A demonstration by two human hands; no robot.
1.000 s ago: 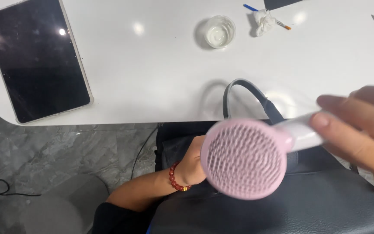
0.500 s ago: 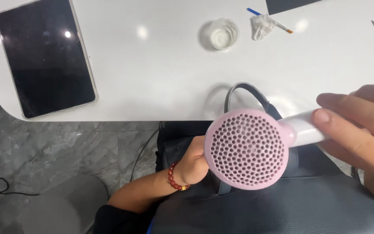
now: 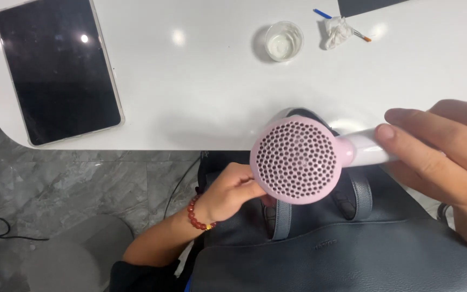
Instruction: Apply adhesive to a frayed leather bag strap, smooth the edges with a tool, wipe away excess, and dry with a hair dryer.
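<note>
Pink round brush head [image 3: 297,159], flat face perforated with many small holes, on a white handle [image 3: 367,150]. The right hand [image 3: 444,157] is closed round the handle, thumb along it. The left hand [image 3: 232,189], with a red bead bracelet [image 3: 193,212], is curled at the head's lower left edge, fingertips touching. Below both hands lies a dark grey leather bag [image 3: 347,254]. Beyond them, the white tabletop [image 3: 201,92] carries a dark tablet [image 3: 55,67], far left, and a small glass cup [image 3: 284,40]. Grey marble floor [image 3: 82,184] below.
</note>
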